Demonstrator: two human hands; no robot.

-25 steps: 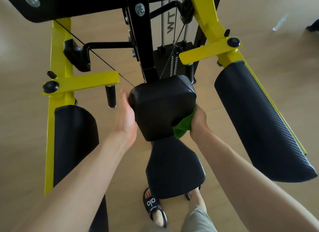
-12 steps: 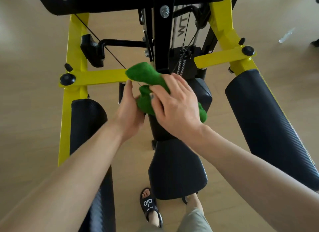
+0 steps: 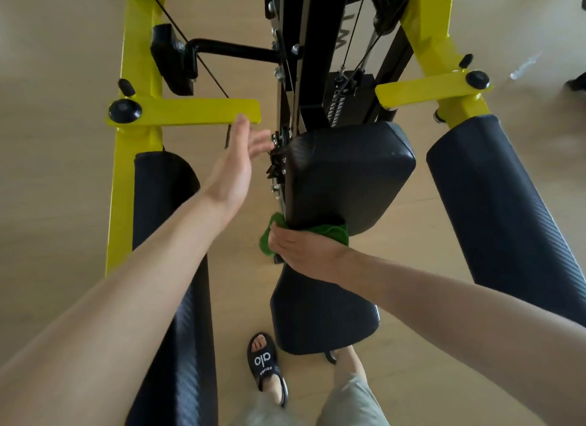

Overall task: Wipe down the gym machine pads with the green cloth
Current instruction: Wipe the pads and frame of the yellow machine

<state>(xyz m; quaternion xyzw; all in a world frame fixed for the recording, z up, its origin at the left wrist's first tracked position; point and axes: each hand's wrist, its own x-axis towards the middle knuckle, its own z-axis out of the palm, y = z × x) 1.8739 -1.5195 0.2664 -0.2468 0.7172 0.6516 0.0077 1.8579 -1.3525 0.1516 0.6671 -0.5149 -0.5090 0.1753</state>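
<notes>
A black back pad (image 3: 348, 175) stands on the machine's central post, above a black seat pad (image 3: 323, 317). My right hand (image 3: 307, 251) holds the green cloth (image 3: 333, 232) against the lower edge of the back pad; part of the cloth (image 3: 266, 241) sticks out to the left of the hand. My left hand (image 3: 234, 168) hovers with straight fingers just left of the back pad, near the bolts on its bracket, holding nothing. Long black arm pads lie at the left (image 3: 165, 235) and at the right (image 3: 501, 210).
Yellow frame arms (image 3: 190, 111) with black knobs jut in from both sides. A cable and the weight stack (image 3: 345, 98) sit behind the post. My sandalled foot (image 3: 266, 365) stands on the wooden floor below the seat.
My right hand has carried the cloth from the top of the back pad down to its lower edge. My left hand has let go of the cloth and opened beside the pad.
</notes>
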